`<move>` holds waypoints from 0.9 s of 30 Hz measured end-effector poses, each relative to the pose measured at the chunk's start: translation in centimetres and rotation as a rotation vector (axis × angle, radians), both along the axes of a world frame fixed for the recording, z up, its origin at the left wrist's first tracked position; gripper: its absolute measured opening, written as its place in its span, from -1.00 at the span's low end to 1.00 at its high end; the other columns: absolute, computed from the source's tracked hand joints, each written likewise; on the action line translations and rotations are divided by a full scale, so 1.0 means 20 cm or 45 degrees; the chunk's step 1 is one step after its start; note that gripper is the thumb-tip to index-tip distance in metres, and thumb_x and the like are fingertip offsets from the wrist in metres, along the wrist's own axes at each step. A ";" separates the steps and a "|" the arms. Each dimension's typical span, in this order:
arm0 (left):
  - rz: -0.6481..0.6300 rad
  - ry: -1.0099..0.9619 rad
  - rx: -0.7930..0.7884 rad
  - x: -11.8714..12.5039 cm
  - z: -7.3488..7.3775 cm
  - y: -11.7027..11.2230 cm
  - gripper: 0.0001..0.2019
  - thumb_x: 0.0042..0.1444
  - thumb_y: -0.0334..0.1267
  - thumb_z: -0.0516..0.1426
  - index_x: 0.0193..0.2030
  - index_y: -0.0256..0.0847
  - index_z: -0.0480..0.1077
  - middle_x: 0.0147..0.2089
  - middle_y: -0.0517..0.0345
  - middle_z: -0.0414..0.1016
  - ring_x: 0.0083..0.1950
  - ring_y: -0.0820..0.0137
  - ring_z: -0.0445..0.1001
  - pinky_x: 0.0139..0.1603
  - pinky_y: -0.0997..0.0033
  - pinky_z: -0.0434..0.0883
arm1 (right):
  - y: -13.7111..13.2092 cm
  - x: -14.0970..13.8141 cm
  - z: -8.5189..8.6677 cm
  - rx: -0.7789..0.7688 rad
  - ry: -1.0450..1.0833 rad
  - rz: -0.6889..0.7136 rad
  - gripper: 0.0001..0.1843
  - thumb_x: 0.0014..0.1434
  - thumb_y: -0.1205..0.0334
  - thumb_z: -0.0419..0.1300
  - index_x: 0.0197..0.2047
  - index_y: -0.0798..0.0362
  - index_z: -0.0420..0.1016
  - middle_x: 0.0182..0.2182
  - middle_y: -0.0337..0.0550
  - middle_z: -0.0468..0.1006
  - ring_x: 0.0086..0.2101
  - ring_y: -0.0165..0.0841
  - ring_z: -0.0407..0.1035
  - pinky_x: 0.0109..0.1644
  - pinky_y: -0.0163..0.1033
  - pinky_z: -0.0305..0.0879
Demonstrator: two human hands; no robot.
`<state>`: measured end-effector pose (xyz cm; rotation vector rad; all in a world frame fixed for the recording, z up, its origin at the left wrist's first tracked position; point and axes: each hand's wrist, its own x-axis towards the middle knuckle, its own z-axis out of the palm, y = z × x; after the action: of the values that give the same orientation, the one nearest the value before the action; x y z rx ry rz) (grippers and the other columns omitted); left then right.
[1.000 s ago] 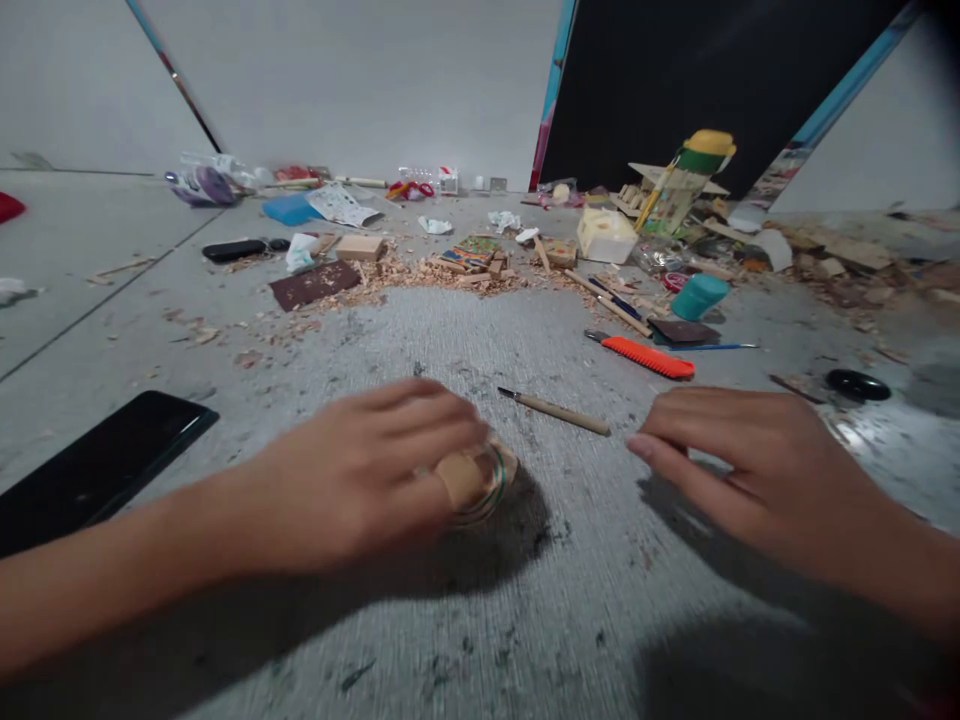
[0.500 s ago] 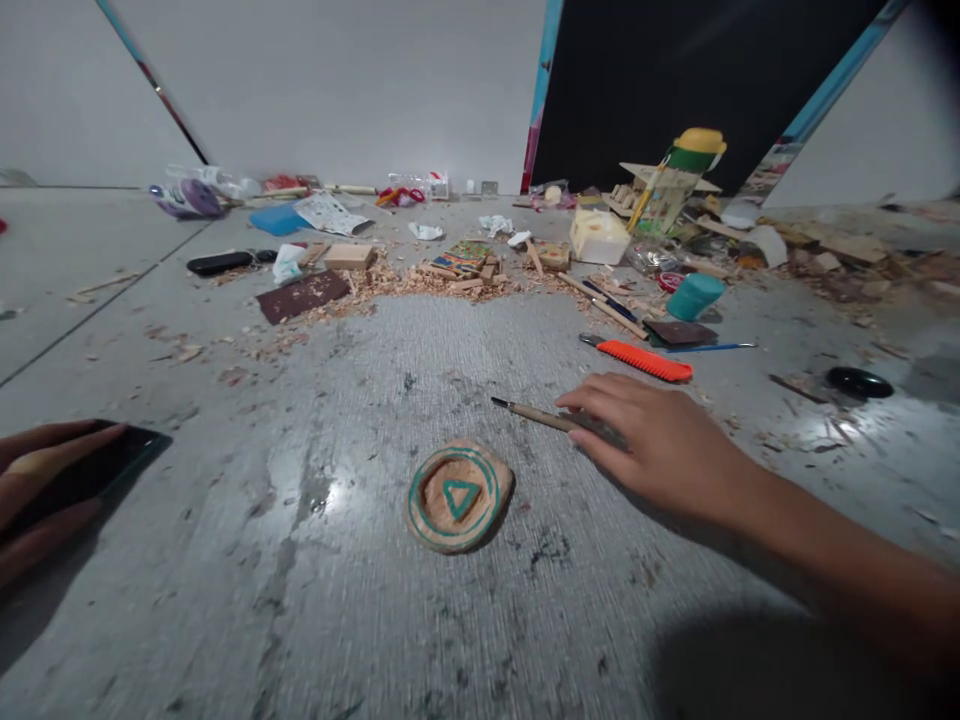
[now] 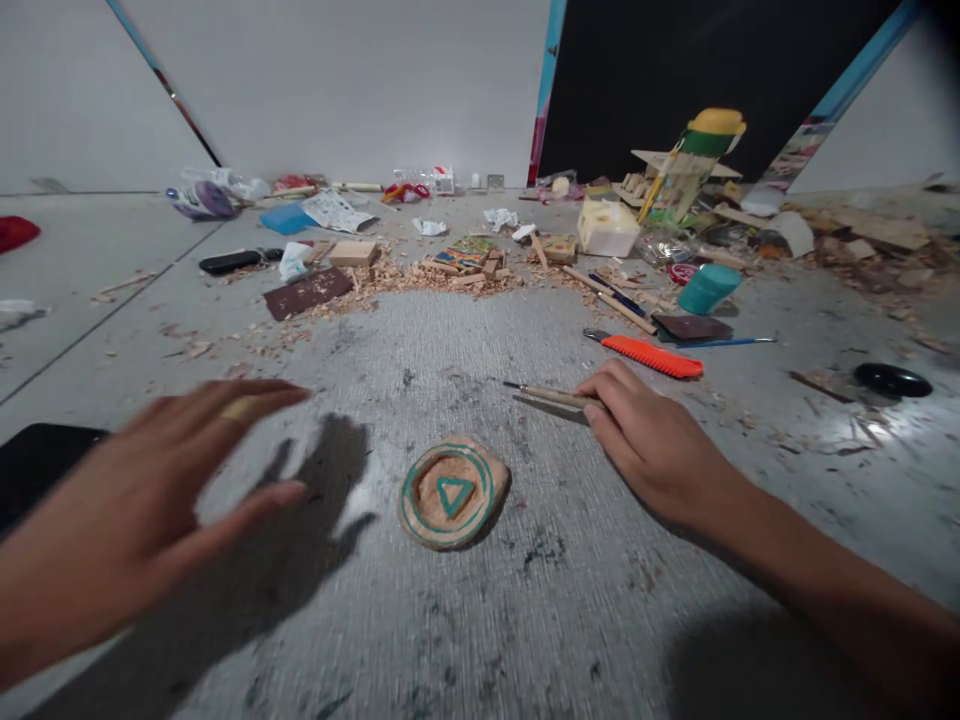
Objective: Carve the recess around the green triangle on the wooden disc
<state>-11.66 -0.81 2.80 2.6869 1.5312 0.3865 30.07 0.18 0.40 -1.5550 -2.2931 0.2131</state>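
Observation:
A round carved wooden piece (image 3: 452, 492) lies on the grey surface between my hands. It has teal ring lines and a teal triangle in its hollowed middle. My right hand (image 3: 649, 435) is closed around the handle of a thin wooden-handled carving tool (image 3: 555, 397), its dark tip pointing left and raised a little off the surface. My left hand (image 3: 161, 490), slightly blurred, hovers left of the wooden piece with thumb and fingers apart and nothing in it. Behind that hand lies a black phone (image 3: 56, 460), partly covered by it.
An orange-handled cutter (image 3: 652, 356) lies beyond my right hand, near a teal container (image 3: 709, 288). Wood shavings (image 3: 390, 285), a brown sandpaper sheet (image 3: 307, 293) and a wood block (image 3: 352, 253) lie farther back. A yellow-capped bottle (image 3: 697, 165) stands back right; a black glossy object (image 3: 892, 380) lies right.
My left hand has let go of the phone and moved right, over the surface. My right hand has closed on the carving tool and lifted it slightly.

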 end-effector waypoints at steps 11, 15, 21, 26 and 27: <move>-0.510 0.000 -0.188 0.63 -0.09 0.03 -0.19 0.13 0.10 0.21 0.41 -0.21 0.06 0.28 -0.15 0.35 0.24 0.00 0.33 0.26 -0.08 0.23 | -0.03 -0.01 0.01 -0.087 0.170 -0.037 -0.79 0.46 0.11 -0.04 -0.07 -0.01 0.36 -0.36 -0.23 0.52 -0.37 -0.31 0.39 -0.28 -0.18 0.13; -0.470 -0.111 -0.171 0.63 -0.13 0.05 -0.13 0.10 0.21 0.23 0.41 -0.20 0.05 0.28 -0.16 0.32 0.22 0.01 0.31 0.22 -0.06 0.24 | -0.02 0.01 0.04 -0.096 0.203 -0.047 -0.77 0.43 0.03 0.04 -0.06 -0.03 0.42 -0.42 -0.26 0.51 -0.42 -0.33 0.36 -0.32 -0.19 0.14; -0.395 -0.143 -0.108 0.61 -0.15 0.05 -0.21 0.00 0.33 0.26 0.19 -0.20 0.24 0.14 -0.13 0.39 0.06 0.03 0.35 0.05 -0.04 0.26 | -0.01 0.04 0.05 0.008 0.223 -0.035 -0.72 0.45 0.02 0.03 -0.03 -0.05 0.50 -0.35 -0.21 0.57 -0.39 -0.32 0.41 -0.30 -0.18 0.20; -0.420 -0.301 -0.101 0.60 -0.14 0.06 -0.26 0.02 0.19 0.29 0.20 -0.15 0.17 -0.02 0.03 0.49 -0.05 0.14 0.44 -0.03 0.08 0.24 | -0.02 0.06 0.05 0.012 0.214 0.031 -0.73 0.46 0.04 0.01 -0.11 -0.03 0.47 -0.44 -0.24 0.50 -0.43 -0.33 0.38 -0.33 -0.18 0.18; -0.421 -0.328 -0.104 0.60 -0.14 0.06 -0.27 0.03 0.17 0.29 0.22 -0.14 0.15 -0.04 0.06 0.50 -0.07 0.16 0.46 -0.03 0.10 0.23 | -0.02 0.06 0.05 0.011 0.206 0.048 -0.74 0.46 0.06 0.01 -0.12 -0.02 0.46 -0.44 -0.24 0.49 -0.43 -0.33 0.38 -0.33 -0.18 0.17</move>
<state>0.28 0.31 0.02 2.6339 0.9940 0.6083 31.27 -0.28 1.43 -1.4360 -2.1960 0.3255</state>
